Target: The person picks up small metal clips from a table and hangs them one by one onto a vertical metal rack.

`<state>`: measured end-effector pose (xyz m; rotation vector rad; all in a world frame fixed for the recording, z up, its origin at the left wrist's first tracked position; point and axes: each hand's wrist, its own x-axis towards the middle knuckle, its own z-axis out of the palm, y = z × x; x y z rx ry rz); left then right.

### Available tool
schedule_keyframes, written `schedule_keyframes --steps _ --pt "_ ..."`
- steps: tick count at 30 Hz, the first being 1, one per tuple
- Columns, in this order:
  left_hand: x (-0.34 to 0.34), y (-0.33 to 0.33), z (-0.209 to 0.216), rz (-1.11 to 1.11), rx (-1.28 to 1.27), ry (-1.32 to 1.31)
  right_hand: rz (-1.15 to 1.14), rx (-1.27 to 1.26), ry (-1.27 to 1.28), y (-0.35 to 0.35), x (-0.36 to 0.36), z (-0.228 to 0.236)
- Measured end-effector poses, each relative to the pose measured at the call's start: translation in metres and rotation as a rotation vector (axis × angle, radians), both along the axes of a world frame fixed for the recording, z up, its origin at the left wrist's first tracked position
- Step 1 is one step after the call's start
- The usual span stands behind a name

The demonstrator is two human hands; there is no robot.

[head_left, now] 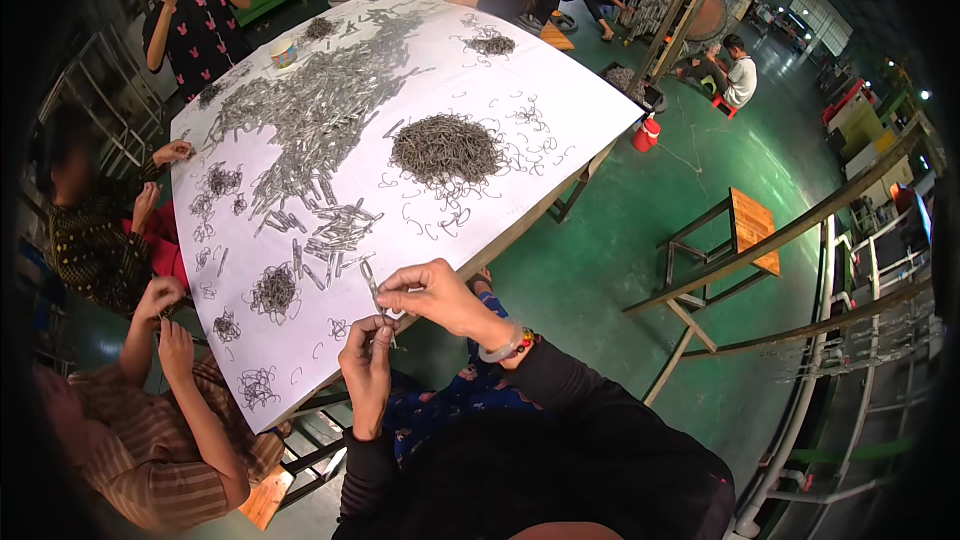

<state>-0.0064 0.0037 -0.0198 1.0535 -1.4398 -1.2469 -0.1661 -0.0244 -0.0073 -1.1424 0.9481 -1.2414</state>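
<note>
Close to the table's near edge, both my hands work on one slim, flat silvery metal piece (368,274). Its upper end sticks out above my fingers; the lower end is mostly hidden. My right hand (435,298), with a bracelet at the wrist, pinches it from the right. Below, my left hand (366,365) is closed around its lower part with thumb and fingertips. Just beyond my hands lie loose flat metal pieces (345,230) of the same look. A small cluster of bent wire hooks (338,328) rests left of my fingers.
The white tabletop (520,230) bears a long spread of flat metal pieces (320,110) and a big heap of dark wire hooks (447,150). A paper cup (284,53) stands far left. Co-workers' hands (165,315) are along the left edge. A wooden stool (754,230) stands right.
</note>
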Motion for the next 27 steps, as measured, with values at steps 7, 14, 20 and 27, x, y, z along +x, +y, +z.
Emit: schedule_keyframes --steps 7,14,20,27 --pt "0.01 0.0 -0.001 0.079 -0.087 -0.114 -0.106 -0.2 0.208 0.006 0.018 0.008" --pt "0.017 0.0 -0.018 0.094 -0.33 -0.124 -0.293 -0.151 0.182 0.032 0.015 0.017" --pt "0.124 -0.078 -0.08 0.458 -0.346 -0.746 -0.175 -0.14 0.128 0.029 0.018 0.003" --pt "0.137 -0.119 -0.101 0.39 -0.42 -1.095 -0.205 -0.15 0.178 0.024 0.01 -0.001"
